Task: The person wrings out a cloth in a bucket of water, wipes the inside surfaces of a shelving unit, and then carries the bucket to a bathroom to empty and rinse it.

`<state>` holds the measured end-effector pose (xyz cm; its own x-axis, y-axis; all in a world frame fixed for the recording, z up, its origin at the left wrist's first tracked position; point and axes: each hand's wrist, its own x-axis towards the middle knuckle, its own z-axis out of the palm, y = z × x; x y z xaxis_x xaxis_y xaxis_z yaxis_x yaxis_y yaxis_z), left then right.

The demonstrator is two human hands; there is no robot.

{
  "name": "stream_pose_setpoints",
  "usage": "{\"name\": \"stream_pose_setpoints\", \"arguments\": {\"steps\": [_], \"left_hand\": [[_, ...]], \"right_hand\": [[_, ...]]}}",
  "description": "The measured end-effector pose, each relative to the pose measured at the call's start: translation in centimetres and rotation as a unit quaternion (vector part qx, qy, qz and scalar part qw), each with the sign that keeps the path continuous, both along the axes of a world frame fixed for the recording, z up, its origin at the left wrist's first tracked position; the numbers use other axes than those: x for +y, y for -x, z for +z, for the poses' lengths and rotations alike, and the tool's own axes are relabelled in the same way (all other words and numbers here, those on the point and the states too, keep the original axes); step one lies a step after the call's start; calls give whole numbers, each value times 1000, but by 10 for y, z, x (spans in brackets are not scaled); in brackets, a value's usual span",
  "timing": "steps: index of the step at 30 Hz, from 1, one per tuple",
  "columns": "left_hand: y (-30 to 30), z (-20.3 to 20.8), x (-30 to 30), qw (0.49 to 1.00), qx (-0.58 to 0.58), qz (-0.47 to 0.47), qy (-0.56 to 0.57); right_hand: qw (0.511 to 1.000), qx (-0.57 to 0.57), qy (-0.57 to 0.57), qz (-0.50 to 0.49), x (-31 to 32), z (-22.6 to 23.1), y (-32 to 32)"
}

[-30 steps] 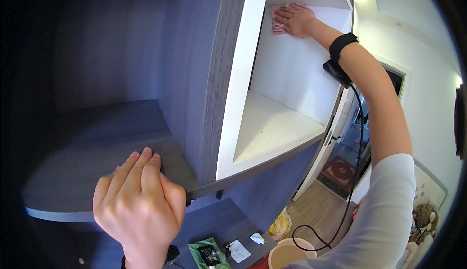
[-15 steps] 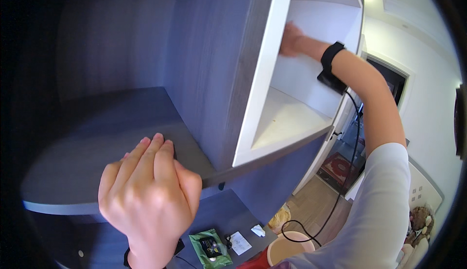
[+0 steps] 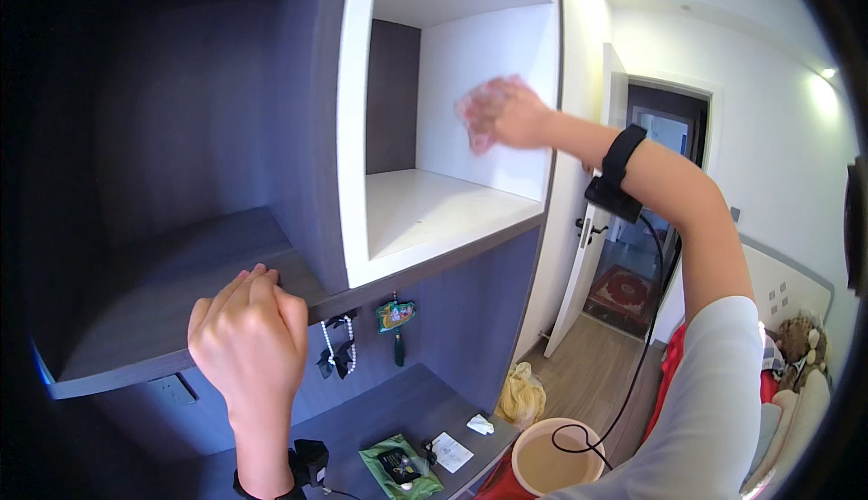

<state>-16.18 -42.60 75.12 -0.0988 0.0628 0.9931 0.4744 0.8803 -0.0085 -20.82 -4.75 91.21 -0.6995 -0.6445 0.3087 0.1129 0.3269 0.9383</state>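
Note:
My right hand (image 3: 515,118) is inside the white cubby (image 3: 457,229), holding a blurred pink-and-white cloth (image 3: 472,120) flat against its white side wall (image 3: 443,75). A black band with a small box is strapped round that wrist. My left hand (image 3: 249,328) sits at the front edge of the dark wooden shelf (image 3: 172,265), its fingers together and bent over the board; the palm and thumb underside are hidden.
Below lies a dark desktop (image 3: 353,428) with a green packet (image 3: 398,468), a white paper (image 3: 449,452) and a crumpled tissue (image 3: 480,424). A bead string (image 3: 352,342) and a green ornament (image 3: 395,317) hang under the shelf. Nearby stand a bucket (image 3: 551,464) and a yellow bag (image 3: 522,396); a black cable (image 3: 653,310) trails down.
My view has turned to the right, showing more of the cubby. My right hand has come outward along the side wall, and the cloth now shows. My left hand stays at the shelf edge.

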Motion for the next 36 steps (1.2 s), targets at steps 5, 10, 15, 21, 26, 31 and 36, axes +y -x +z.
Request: {"name": "stream_pose_setpoints", "arguments": {"steps": [5, 10, 15, 21, 26, 31, 36], "left_hand": [[0, 1, 1, 1000, -15, 11, 3], [0, 1, -2, 1000, 0, 19, -1], [1, 3, 2, 1000, 8, 13, 7], [2, 1, -5, 1000, 3, 24, 11], [-2, 2, 1, 1000, 5, 16, 13], [3, 1, -4, 1000, 7, 13, 6], [1, 2, -1, 1000, 3, 24, 8]], "right_hand": [[971, 239, 8, -6, 5, 79, -45], [962, 167, 201, 85, -25, 85, -63], [366, 10, 901, 232, -65, 77, -29], [867, 138, 479, 1, -71, 71, -24], [846, 49, 488, 211, -33, 143, -39], [876, 251, 411, 27, -99, 134, -45], [768, 135, 603, 167, -181, 117, -21]]}}
